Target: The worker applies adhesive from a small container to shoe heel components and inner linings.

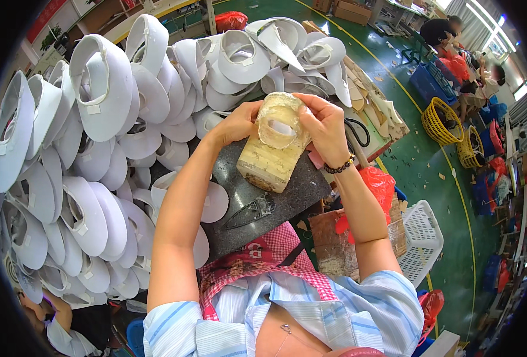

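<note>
Both my hands are on one yellowish shoe last [273,146], standing upright on the dark stone slab [263,199] in front of me. A translucent, glue-stained upper piece [281,122] with an oval opening sits over the top of the last. My left hand [236,124] is closed around its left edge, thumb pressing on the rim. My right hand [326,128] is wrapped over the right edge, fingers curled down tight on the piece.

Progress, as I judge it: the piece is already seated on the last, but I am pressing and shaping the edges, so the fit looks unfinished. A small dark blade tool [250,212] lies unused on the slab near my apron. The big heap of white shoe uppers [97,149] at my left looks like stock, whether done or waiting I can't tell.
</note>
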`<act>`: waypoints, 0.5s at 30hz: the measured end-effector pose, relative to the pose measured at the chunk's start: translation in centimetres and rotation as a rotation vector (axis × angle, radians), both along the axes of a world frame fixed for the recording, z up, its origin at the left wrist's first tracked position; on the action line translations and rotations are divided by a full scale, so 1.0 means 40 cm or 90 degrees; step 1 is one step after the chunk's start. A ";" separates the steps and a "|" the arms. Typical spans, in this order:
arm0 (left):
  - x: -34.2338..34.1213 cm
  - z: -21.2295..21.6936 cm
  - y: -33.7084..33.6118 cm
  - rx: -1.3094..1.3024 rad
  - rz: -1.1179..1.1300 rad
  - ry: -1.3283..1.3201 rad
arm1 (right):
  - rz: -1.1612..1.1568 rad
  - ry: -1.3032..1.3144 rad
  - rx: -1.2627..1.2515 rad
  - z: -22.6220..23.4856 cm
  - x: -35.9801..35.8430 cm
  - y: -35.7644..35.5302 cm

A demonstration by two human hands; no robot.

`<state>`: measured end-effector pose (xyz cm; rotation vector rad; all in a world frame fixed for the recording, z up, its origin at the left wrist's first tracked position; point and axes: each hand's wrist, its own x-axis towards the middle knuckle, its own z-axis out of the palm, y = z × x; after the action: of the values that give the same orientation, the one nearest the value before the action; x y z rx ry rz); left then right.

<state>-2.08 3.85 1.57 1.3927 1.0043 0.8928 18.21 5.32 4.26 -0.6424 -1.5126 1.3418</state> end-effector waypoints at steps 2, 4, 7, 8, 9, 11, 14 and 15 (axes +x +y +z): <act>0.002 0.002 0.002 0.004 0.002 -0.010 | -0.002 -0.033 0.017 0.009 0.004 0.001; -0.002 0.000 0.003 -0.008 -0.007 -0.005 | -0.004 -0.104 0.047 0.024 0.009 -0.005; -0.005 -0.007 0.010 0.005 -0.013 -0.002 | 0.038 -0.089 0.041 0.011 0.023 0.018; -0.004 -0.009 0.013 0.007 -0.013 -0.003 | 0.038 -0.090 0.043 0.017 0.036 0.024; -0.007 -0.010 0.013 0.012 -0.013 -0.004 | 0.093 -0.085 0.019 0.039 0.043 0.025; -0.004 -0.013 0.005 0.011 -0.015 -0.007 | 0.142 -0.093 -0.028 0.077 0.044 0.013; 0.001 -0.003 0.008 -0.005 -0.016 -0.013 | 0.087 -0.179 0.016 0.060 0.040 0.048; 0.001 -0.007 0.009 0.002 -0.018 -0.016 | 0.090 -0.180 0.017 0.064 0.040 0.051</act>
<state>-2.06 4.22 1.29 1.3915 0.9618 0.8895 19.82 7.35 6.83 -0.7448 -1.8284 1.3773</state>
